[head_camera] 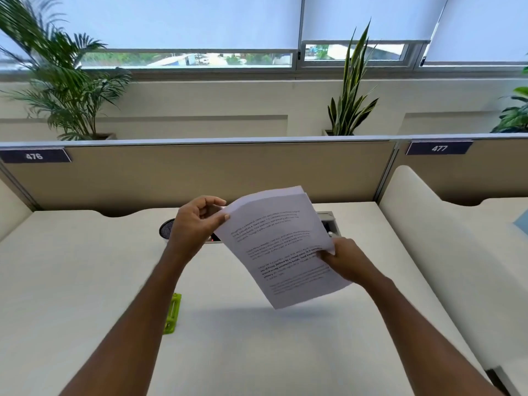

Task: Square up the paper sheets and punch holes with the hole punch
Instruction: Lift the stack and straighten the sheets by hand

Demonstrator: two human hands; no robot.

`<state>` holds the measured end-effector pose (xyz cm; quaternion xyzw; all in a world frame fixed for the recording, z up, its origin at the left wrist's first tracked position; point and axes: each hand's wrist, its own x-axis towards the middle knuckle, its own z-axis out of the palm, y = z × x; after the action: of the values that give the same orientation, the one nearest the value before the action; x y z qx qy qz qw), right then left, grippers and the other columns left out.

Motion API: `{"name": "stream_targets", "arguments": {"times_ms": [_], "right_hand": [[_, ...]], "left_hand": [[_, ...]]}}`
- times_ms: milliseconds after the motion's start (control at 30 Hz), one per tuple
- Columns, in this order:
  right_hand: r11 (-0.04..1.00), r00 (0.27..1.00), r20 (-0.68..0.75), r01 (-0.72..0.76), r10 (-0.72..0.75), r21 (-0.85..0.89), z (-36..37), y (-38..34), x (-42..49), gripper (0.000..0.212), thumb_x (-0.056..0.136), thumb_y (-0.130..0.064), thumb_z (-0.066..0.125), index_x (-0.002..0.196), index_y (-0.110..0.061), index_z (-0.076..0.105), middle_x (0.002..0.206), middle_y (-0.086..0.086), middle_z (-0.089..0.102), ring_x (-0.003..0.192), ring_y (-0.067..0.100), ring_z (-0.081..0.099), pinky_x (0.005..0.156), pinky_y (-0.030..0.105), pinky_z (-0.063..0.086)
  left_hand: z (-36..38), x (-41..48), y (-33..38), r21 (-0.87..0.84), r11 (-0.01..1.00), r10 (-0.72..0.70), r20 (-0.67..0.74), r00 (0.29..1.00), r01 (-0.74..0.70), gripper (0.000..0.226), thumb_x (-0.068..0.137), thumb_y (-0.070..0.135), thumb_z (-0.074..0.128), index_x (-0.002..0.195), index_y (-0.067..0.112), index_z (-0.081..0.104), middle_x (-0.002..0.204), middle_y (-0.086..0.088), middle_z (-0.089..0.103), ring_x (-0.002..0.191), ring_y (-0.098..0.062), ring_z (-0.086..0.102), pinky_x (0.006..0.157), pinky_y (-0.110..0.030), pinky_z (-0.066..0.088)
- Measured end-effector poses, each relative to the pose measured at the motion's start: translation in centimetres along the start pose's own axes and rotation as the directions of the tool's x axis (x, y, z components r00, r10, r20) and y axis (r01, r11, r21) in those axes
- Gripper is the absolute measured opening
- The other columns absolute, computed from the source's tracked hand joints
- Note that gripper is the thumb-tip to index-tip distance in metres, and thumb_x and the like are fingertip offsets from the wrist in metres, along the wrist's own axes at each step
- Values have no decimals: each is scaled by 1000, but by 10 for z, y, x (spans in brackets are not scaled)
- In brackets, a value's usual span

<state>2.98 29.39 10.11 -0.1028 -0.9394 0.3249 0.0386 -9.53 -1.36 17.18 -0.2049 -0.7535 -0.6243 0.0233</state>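
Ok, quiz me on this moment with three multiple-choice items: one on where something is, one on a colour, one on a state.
1. Where is the hole punch?
A. On the desk, beside the left forearm
B. On the partition ledge
C. In the right hand

2. What colour is the hole punch?
A. Black
B. Bright green
C. Red

3. What state are the paper sheets in?
A. Flat on the desk
B. Held in the air by both hands, tilted
C. Inserted in the punch

Answers: 1 A, it sits on the white desk by the left forearm. 2 B, its body is lime green. 3 B, the left hand grips the upper corner, the right hand the right edge, and a shadow lies on the desk below.
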Motion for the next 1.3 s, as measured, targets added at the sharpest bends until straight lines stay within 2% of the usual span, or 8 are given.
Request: {"name": "stream_targets", "arguments": {"times_ms": [100,200,267,400,600,767,1033,1300], "right_hand": [[996,997,72,14,-8,-83,-19,-10,1,18,91,-27,56,81,-25,71,75,-12,63,64,-1,56,54,16,41],[980,990,139,54,-28,-189,-30,-27,2,22,88,-28,55,69,-32,65,70,-17,62,66,0,59,54,19,45],[974,989,147,62,-30,-216,-34,-35,3,25,86,-28,53,63,-33,62,68,-18,62,65,0,59,52,21,44],[981,984,174,57,-23,-188,-56,-33,4,16,78,-26,62,62,-27,64,70,-9,67,67,9,61,54,23,42],[953,980,196,-40,-20,300,-93,1,-3,9,80,-13,76,85,-5,74,82,15,71,75,19,60,70,34,45],[576,995,-92,100,-44,812,-73,-2,-7,15,77,-12,75,91,-9,76,91,5,78,84,19,71,74,27,59],[449,968,-236,177,80,876,-13,1,-10,16,83,-26,69,98,-21,72,91,4,75,81,20,70,68,30,59],[504,980,-27,-76,195,860,51,53,-47,20,80,-26,73,99,-21,74,97,9,77,89,31,72,67,31,59]], "left_hand": [[-2,0,7,226,972,23,192,981,-67,26,79,9,72,93,30,69,75,5,71,62,2,63,54,-10,49],[11,-2,12,357,924,21,306,952,-135,17,76,17,71,75,34,68,74,8,72,64,-1,59,58,-15,46],[21,-5,11,355,928,0,302,953,-112,3,71,26,70,68,26,69,66,7,69,60,-3,55,56,-17,43],[22,-9,-5,289,957,-46,221,974,-20,23,68,38,70,68,15,70,57,9,63,53,-3,51,51,-17,39],[4,-15,-30,-23,978,-207,46,977,208,8,64,31,76,68,25,76,68,6,75,65,-15,65,65,-32,49],[10,-20,-37,-186,964,-194,-18,981,187,9,66,24,75,75,21,76,76,9,77,67,-8,69,59,-23,55],[40,-47,-83,-260,937,-260,-71,963,234,20,68,22,78,87,22,75,90,1,77,79,-15,72,61,-19,56],[54,-103,-143,-143,899,-422,-28,906,414,14,69,28,77,78,38,76,83,16,77,78,-7,73,64,-23,54]]}}
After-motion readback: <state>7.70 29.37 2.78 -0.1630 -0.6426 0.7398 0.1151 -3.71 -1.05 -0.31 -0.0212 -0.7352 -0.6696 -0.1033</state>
